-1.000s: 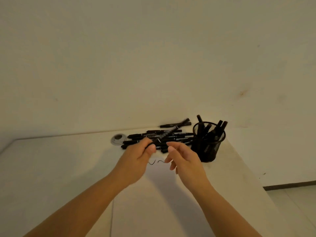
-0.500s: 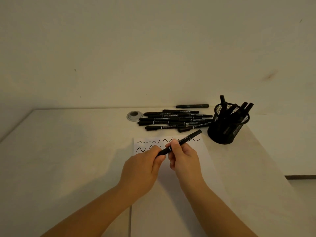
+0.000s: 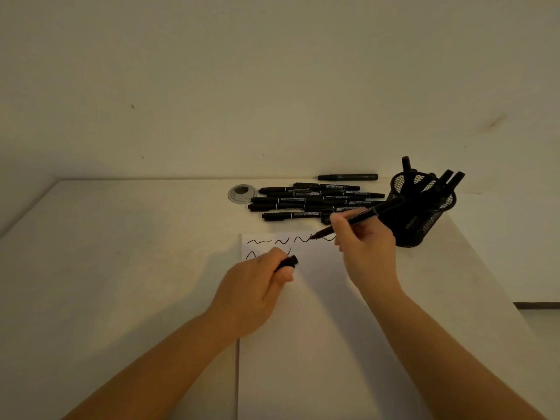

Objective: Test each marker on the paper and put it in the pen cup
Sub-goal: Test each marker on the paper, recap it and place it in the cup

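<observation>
The right hand [image 3: 365, 241] pinches an uncapped marker [image 3: 360, 219] — tip on the paper [image 3: 318, 328], barrel slanting up-right toward the mesh pen cup [image 3: 424, 213] just beside it. The left hand [image 3: 257, 286] grips the cap [image 3: 288, 262].

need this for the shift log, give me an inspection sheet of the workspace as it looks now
surface: pale table, corner against the wall.
job's things: paper with wavy test marks; uncapped marker, tip at the top row; cap; pile of markers; mesh pen cup holding several.
clutter: round grommet; lone marker by the wall.
grippers: right hand holds the marker; left hand holds the cap.
cables: nothing seen.
surroundings: bare wall.
</observation>
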`<state>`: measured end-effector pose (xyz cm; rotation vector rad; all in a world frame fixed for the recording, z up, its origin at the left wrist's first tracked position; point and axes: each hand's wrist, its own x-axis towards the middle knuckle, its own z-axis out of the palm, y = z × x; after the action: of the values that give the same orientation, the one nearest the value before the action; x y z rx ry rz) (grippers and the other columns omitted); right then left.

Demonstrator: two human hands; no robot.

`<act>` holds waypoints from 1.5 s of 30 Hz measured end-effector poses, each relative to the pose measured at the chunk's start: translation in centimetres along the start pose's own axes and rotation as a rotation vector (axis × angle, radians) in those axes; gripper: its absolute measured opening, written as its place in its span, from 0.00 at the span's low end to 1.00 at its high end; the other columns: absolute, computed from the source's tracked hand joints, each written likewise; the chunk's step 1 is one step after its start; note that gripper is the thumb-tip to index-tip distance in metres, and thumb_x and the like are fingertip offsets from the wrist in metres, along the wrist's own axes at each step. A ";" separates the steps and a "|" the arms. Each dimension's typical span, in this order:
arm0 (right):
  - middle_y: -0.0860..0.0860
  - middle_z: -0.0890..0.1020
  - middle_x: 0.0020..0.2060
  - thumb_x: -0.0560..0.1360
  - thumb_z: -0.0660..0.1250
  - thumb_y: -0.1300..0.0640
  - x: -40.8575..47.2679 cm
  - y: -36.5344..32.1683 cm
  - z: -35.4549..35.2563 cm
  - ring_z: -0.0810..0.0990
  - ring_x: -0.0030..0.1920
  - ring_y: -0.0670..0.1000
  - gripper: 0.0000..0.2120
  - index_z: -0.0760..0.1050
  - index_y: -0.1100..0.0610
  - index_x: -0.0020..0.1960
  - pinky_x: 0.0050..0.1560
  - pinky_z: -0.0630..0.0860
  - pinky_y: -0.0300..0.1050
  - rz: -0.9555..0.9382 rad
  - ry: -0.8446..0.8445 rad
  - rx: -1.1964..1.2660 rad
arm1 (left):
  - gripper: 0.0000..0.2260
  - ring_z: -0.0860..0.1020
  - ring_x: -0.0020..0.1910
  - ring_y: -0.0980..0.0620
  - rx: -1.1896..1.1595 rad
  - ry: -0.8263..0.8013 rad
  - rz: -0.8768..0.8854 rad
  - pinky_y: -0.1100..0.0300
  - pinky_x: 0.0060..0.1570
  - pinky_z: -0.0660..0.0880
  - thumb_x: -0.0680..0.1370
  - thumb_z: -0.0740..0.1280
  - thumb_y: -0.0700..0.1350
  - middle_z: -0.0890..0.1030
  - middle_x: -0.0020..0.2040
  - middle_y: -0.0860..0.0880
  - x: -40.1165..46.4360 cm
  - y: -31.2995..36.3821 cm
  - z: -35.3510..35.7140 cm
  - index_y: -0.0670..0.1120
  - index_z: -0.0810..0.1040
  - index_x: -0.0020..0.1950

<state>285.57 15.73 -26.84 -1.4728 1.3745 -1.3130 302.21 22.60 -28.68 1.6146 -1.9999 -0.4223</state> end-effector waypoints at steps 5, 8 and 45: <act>0.49 0.81 0.29 0.74 0.64 0.58 -0.1 2.4 1.0 0.79 0.31 0.42 0.08 0.76 0.49 0.38 0.36 0.75 0.37 0.086 -0.090 0.040 | 0.18 0.74 0.49 0.51 0.011 -0.074 0.041 0.52 0.48 0.72 0.77 0.51 0.54 0.77 0.50 0.51 -0.3 -0.5 1.0 0.47 0.73 0.56; 0.48 0.81 0.28 0.73 0.63 0.59 -0.1 3.1 1.1 0.80 0.32 0.44 0.11 0.75 0.45 0.35 0.39 0.77 0.43 0.057 -0.100 0.010 | 0.17 0.74 0.49 0.51 -0.007 -0.070 0.057 0.52 0.49 0.71 0.77 0.53 0.52 0.78 0.50 0.50 -0.4 -0.5 1.1 0.45 0.75 0.55; 0.51 0.76 0.22 0.75 0.58 0.61 -2.0 2.6 -0.6 0.72 0.24 0.48 0.17 0.77 0.50 0.32 0.25 0.69 0.36 0.226 -0.230 0.484 | 0.08 0.71 0.32 0.61 -0.120 -0.028 0.008 0.70 0.31 0.64 0.77 0.59 0.52 0.71 0.30 0.59 0.0 -1.1 1.2 0.51 0.75 0.47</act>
<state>284.52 17.28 -29.57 -1.0657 0.9560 -1.1838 302.39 22.19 -30.29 1.5350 -1.9617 -0.5541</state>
